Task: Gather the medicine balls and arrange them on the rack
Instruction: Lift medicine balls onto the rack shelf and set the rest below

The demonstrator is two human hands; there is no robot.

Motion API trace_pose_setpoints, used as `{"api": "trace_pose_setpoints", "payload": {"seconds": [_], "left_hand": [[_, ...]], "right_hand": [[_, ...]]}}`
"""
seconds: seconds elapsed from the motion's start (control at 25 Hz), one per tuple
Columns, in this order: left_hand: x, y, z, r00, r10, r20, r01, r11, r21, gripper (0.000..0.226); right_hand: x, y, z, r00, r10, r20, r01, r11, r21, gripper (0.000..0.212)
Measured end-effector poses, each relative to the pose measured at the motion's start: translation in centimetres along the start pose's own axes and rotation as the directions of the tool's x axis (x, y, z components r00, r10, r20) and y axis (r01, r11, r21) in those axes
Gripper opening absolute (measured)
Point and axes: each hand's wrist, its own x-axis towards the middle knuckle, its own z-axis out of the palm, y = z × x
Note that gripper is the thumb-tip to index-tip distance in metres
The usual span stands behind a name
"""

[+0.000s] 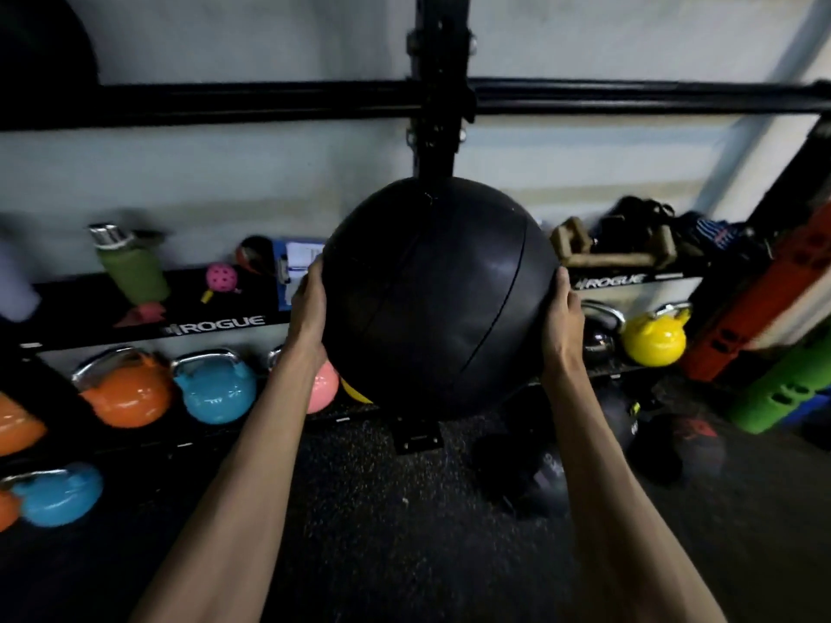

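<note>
**Lifted Clear, Squeezed from Both Sides**

Carrying the medicine ball (438, 294) clear of the floor (359, 510), in mid-air just in front of the black upright (443, 60) of the rack (225, 98) and below its long horizontal bar.

Pressing on the ball's left flank with the left hand (310, 303), palm flat to the dark leather, thumb lying up along the curve, fingers mostly hidden behind the ball. Pressing on the opposite flank with the right hand (562, 317) in the same way: flat palm, thumb up, fingers out of sight on the far side. Squeezing inward rather than clenching, so a two-palmed hold on the ball, with neither hand balled into a fist.

Reaching forward with both bare forearms, extended and drawing slightly together toward the ball, wrists following its roundness.

Behind and below, on the lower shelf: an orange kettlebell (128, 393), a blue kettlebell (216, 388), a pink kettlebell (324, 388) partly covered by the left wrist, and well to the right a yellow kettlebell (654, 337). Above those, on the shelf marked ROGUE (216, 328): a green bottle (132, 267) with a metal cap.

Down on the floor under the right forearm: more dark balls (521, 469), blurred, lying close together.
</note>
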Motion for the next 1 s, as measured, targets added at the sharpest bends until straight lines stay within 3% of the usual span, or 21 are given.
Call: {"api": "trace_pose_setpoints", "payload": {"seconds": [0.32,0.56,0.76,1.0], "left_hand": [[-4.0,9.6,-2.3,0.966,0.235,-0.113,-0.244,0.967,-0.078,0.073],[-3.8,17.6,-4.0,0.917,0.359,-0.173,-0.381,0.917,-0.115,0.069],[0.2,25.7,-5.8,0.846,0.495,-0.196,-0.524,0.841,-0.136,0.059],[6.2,34.1,-7.8,0.698,0.703,-0.136,-0.708,0.706,0.017,0.054]], "right_hand": [[1.2,-10.7,4.6,0.956,-0.209,0.205,0.187,0.975,0.121,0.066],[2.3,-19.3,10.4,0.844,-0.435,0.313,0.337,0.885,0.32,0.077],[3.4,-25.1,17.3,0.779,-0.551,0.298,0.406,0.807,0.429,0.076],[4.6,-28.2,24.1,0.673,-0.705,0.225,0.517,0.666,0.538,0.067]]}}
